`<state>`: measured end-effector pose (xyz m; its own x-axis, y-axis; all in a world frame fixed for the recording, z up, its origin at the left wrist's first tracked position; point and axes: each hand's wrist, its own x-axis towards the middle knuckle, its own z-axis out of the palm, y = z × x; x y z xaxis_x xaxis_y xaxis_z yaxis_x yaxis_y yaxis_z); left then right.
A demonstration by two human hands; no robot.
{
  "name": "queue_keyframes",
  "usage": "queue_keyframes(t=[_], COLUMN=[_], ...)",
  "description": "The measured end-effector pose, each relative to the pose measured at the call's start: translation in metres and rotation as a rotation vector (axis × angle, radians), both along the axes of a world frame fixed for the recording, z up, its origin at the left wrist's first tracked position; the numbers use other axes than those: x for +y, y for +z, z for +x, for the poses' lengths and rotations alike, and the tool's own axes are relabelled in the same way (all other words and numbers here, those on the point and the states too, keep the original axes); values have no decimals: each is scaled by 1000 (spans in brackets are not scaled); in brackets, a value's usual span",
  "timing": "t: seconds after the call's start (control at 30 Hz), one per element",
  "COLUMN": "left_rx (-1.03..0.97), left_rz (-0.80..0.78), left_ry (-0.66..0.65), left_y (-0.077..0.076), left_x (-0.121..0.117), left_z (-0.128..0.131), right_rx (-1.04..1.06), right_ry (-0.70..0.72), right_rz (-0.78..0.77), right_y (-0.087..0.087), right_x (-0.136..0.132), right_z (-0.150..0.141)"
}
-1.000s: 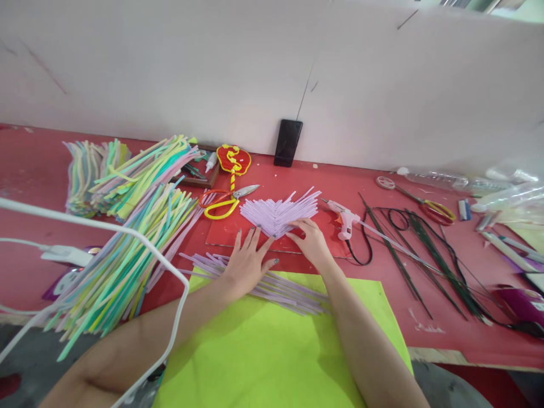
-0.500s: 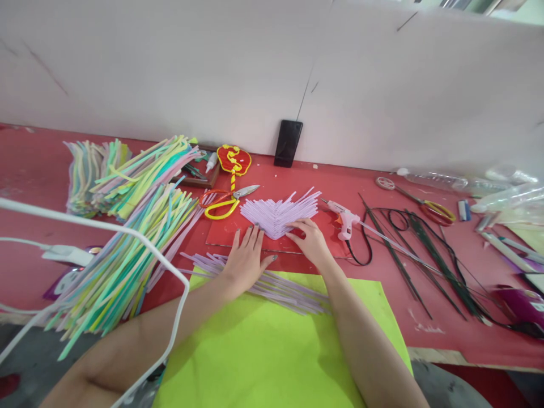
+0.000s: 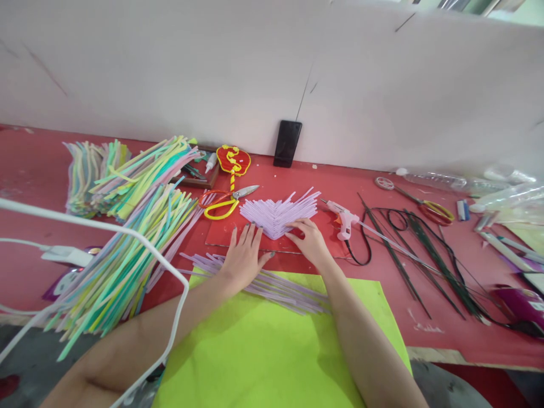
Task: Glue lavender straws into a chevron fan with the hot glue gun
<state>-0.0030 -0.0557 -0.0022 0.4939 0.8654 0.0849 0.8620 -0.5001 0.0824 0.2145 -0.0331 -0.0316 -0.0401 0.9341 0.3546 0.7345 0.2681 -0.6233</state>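
A V-patterned piece of lilac pipe cleaners (image 3: 276,214) lies on a red board (image 3: 221,232) in front of me. My left hand (image 3: 241,258) rests flat, fingers spread, with its fingertips on the board just below the left side of the piece. At the lower right edge of the piece, the thumb and forefinger of my right hand (image 3: 309,242) are brought close together on the lilac stems. Loose lilac pipe cleaners (image 3: 293,294) lie under and beside my left wrist, on a lime-green sheet (image 3: 263,351).
Left are bundles of coloured pipe cleaners (image 3: 127,266), scissors (image 3: 225,204) and a white cable (image 3: 140,238). A pink glue gun (image 3: 342,218), dark green stems (image 3: 437,255) and more scissors (image 3: 433,209) lie right. A phone (image 3: 288,143) leans on the back wall.
My left hand has shifted slightly left and its thumb has moved a little. My right hand stays at the edge of the lilac piece.
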Motion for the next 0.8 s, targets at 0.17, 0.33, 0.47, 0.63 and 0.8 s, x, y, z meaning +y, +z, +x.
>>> queue_keyframes(t=[0.17,0.33,0.47,0.63,0.8], left_rx=[12,21,33,35,4], left_rz=[-6,-21,-26,-24,-19], left_ry=[-2,4,-4,-17,-36], left_y=[2,2,2,1,-1], left_x=[0,0,1,0,0], left_z=[-1,-1,0,0,-2], right_rx=[-3,0,-2,7,3], right_ry=[4,14,15,19,19], right_rz=[8,24,25,26,26], right_y=[0,0,-1,0,-1], right_x=[0,0,0,0,0], right_z=[0,0,0,-1,-1])
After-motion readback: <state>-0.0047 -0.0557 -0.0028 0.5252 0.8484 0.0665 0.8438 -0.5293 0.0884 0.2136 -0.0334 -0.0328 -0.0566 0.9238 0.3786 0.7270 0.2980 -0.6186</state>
